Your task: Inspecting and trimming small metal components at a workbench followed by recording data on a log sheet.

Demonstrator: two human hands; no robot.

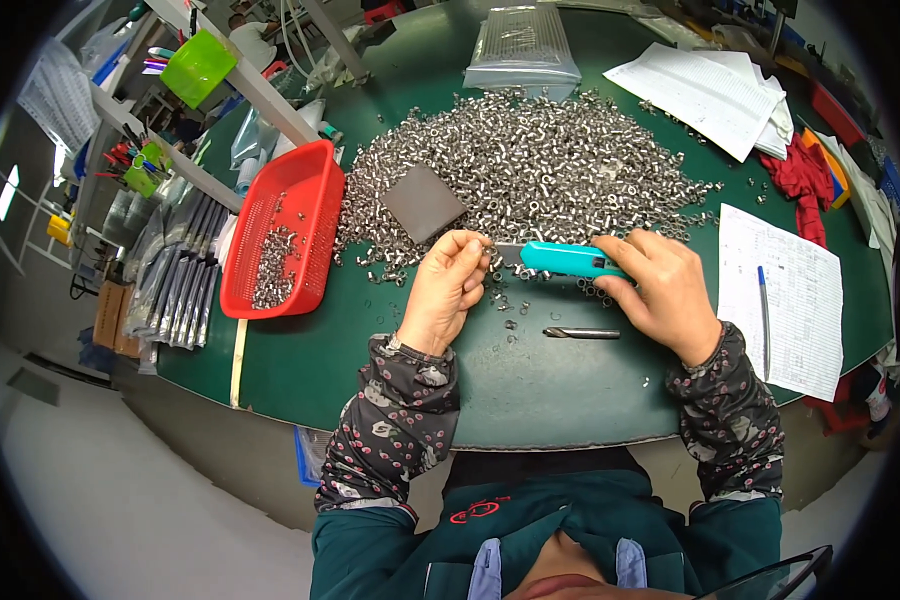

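My right hand [667, 290] grips a teal-handled utility knife [568, 259], its blade pointing left. The blade's end reaches the fingertips of my left hand [440, 292]. Thumb and forefinger there are pinched on a small metal ring [487, 250], mostly hidden by the fingers. Beyond both hands spreads a large heap of small shiny metal rings [540, 160]. A dark grey square block [423, 204] lies on the heap's near left edge. Below the knife, a drill bit [582, 333] lies on the green table [550, 400], with a few loose rings near it.
Left of the heap stands a red perforated basket [324, 200] with some rings inside. Bagged parts [185, 265] are stacked farther left. A clear bag of rods [522, 45] lies at the back. Paper sheets [785, 300] and a blue pen [764, 320] lie at right, near a red cloth [802, 185].
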